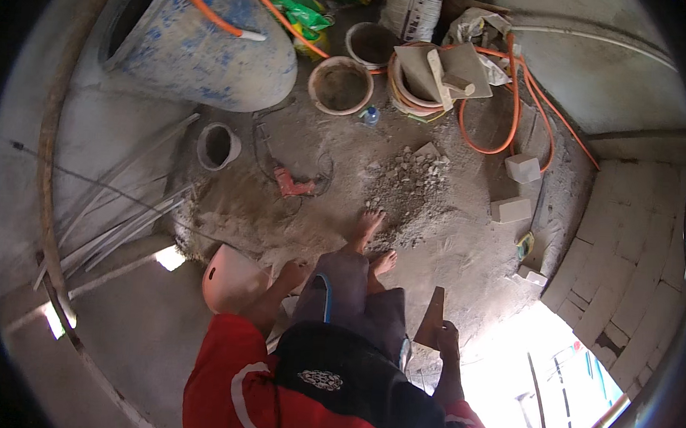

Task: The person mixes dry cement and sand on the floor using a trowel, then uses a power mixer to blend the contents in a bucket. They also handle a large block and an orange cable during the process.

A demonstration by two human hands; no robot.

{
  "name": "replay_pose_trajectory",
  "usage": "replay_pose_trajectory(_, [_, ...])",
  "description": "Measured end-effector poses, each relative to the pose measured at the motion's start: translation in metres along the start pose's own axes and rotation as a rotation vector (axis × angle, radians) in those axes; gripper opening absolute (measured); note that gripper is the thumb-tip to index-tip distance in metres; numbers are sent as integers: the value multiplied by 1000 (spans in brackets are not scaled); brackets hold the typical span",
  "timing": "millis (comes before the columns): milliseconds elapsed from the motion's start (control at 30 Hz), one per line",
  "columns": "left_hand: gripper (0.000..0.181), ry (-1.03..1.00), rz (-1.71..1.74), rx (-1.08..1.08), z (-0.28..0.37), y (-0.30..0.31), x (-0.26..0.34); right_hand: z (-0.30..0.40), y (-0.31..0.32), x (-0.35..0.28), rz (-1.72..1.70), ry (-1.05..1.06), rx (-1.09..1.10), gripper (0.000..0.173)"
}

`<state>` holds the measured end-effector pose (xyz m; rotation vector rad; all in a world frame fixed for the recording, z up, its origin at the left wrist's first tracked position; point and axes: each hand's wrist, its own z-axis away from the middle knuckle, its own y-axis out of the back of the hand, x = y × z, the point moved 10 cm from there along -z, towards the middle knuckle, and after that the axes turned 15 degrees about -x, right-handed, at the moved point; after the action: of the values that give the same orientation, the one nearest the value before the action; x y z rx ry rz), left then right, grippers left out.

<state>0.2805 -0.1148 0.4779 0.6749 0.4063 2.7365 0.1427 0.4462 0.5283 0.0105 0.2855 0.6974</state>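
Observation:
My left hand (294,272) is low at the left, beside my knee and by the edge of a pale pink plastic seat or tub (231,278) with a slot in it; its fingers are too dim to read. On the right side, my right hand (448,338) grips a flat, tapered, trowel-like tool (431,320) by its wide end, the narrow end pointing away from me. My bare feet stand by a heap of grey rubble (416,177). Ahead lies a red power drill (292,184) with its cord on the dusty floor.
A large blue-stained drum (212,53) lies at the far left. Several buckets (340,86) stand ahead, one bearing boards and a wooden float (440,75). An orange hose (517,118) loops at the right, near pale blocks (511,210). Thin strips (130,222) lean on the left wall.

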Motion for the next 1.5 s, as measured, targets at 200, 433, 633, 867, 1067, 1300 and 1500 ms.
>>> replay_pose_trajectory(200, [39,-126,110,-36,62,-32,-10,-3,17,19,-1,77,-16,34])
replay_pose_trajectory(433, [38,-133,213,36,92,-28,-7,10,35,-1,22,75,14,37])
replay_pose_trajectory(633, [38,-35,380,58,58,-18,-63,25,22,-39,78,93,43,36])
replay_pose_trajectory(867, [46,-318,-80,51,6,45,-81,-5,-20,-57,-227,270,-56,39])
replay_pose_trajectory(1067, [55,17,120,-41,-106,62,-193,-45,-108,-146,347,480,80,42])
replay_pose_trajectory(1300, [70,96,582,106,-289,148,-245,-158,-308,-261,-98,312,-257,41])
replay_pose_trajectory(1500, [89,95,538,372,-455,161,-277,-230,-399,-233,-624,-26,-252,47])
